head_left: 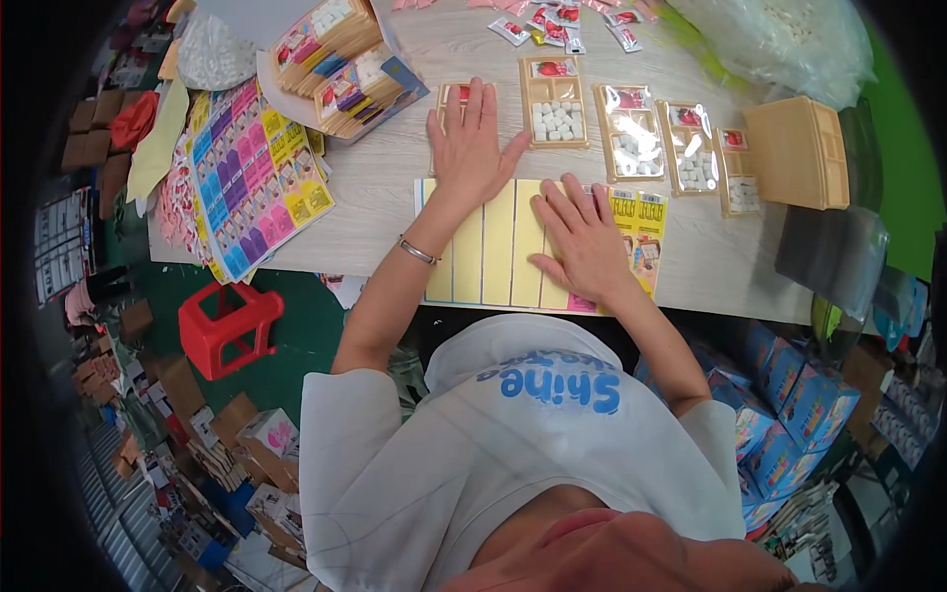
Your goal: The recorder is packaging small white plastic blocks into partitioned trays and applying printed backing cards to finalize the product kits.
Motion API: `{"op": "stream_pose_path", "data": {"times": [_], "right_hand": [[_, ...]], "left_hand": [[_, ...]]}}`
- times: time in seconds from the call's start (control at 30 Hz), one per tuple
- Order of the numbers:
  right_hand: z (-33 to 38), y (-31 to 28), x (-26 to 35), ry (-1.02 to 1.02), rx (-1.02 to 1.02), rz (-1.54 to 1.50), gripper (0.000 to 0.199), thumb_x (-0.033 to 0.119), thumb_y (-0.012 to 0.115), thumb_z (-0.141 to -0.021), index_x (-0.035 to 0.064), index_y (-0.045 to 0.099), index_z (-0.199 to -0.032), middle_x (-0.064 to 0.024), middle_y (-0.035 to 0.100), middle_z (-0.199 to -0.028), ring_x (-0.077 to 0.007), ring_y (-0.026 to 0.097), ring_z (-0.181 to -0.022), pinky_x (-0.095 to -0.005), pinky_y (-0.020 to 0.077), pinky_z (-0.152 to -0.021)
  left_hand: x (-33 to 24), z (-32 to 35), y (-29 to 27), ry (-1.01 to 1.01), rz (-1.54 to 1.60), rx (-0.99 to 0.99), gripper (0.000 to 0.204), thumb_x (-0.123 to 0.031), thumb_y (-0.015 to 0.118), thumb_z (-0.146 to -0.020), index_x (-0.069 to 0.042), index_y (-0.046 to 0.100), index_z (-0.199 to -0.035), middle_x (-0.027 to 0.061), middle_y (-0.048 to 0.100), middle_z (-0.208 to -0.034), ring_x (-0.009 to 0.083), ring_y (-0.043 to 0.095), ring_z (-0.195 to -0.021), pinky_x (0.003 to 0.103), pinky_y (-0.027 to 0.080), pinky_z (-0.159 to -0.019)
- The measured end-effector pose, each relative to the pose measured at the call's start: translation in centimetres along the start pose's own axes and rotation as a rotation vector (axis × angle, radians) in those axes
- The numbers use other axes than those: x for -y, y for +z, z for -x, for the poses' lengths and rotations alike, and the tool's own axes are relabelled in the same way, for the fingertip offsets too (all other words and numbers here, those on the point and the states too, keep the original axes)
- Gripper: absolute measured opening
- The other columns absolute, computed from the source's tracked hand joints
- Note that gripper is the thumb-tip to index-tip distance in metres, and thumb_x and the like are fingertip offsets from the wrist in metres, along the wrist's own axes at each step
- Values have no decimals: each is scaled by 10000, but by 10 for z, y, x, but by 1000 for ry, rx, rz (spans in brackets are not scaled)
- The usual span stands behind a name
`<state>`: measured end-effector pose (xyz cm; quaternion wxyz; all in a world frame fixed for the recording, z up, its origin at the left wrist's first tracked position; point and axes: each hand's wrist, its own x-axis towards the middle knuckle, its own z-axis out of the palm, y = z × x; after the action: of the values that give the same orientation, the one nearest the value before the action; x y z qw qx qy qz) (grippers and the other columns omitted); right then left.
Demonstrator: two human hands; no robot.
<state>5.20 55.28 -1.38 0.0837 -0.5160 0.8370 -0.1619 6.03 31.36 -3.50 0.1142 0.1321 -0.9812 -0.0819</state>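
My left hand [475,153] lies with fingers stretched over a shallow beige compartment tray [437,113], which it mostly hides. My right hand [584,242] rests flat, fingers apart, on a yellow sheet [468,259] ruled with dark lines. Under the right side of that sheet shows a printed pink and yellow card sheet [648,242]. Just beyond my hands stands a tray [526,89] with white pieces and a red-printed sachet. More filled trays, one [631,133] beside another [689,148] and a smaller-looking one [738,173], line up to the right.
A stack of beige trays [794,148] stands at the right, near a clear bag of white pieces [789,44]. Loose sachets [562,25] lie at the back. At left are a box of filled trays [395,84] and colourful printed sheets [258,183]. A red stool [229,326] stands on the floor.
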Motion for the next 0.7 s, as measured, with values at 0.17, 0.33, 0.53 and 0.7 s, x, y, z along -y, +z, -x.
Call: {"op": "stream_pose_path", "data": {"times": [0.17,0.33,0.53,0.7], "right_hand": [[0,1,1,-78,29,10,764,564,579,-923,93,446,-1508,-112,374,-1601,-356,223,-1530,-537,128,-1246],[-5,-13,18,-22,28,-108,680,401,665,-931,50,460,-1477,-173,383,-1569,-394,244,-1514,-571,162,-1233],[-58,-133,135,-462,-197,-1463,400,179,637,-942,-42,518,-1254,-218,606,-1107,-379,608,-1058,-445,485,-923],[-45,-188,224,-176,-113,-1856,299,56,597,-899,-70,462,-1135,-245,591,-995,-366,632,-930,-404,511,-773]], "left_hand": [[36,-17,-14,51,103,158,727,-488,504,-1015,-59,331,-1575,152,292,-1652,390,220,-1527,553,180,-1220],[53,-20,-2,291,70,73,684,-461,499,-1019,-90,346,-1572,128,320,-1643,386,246,-1518,543,201,-1216],[41,-8,10,163,-15,-47,674,-481,553,-982,-100,420,-1522,129,398,-1585,350,330,-1469,571,237,-1182],[37,-23,25,263,5,-86,639,-440,599,-971,-118,457,-1504,124,454,-1553,354,378,-1442,571,274,-1150]]}}
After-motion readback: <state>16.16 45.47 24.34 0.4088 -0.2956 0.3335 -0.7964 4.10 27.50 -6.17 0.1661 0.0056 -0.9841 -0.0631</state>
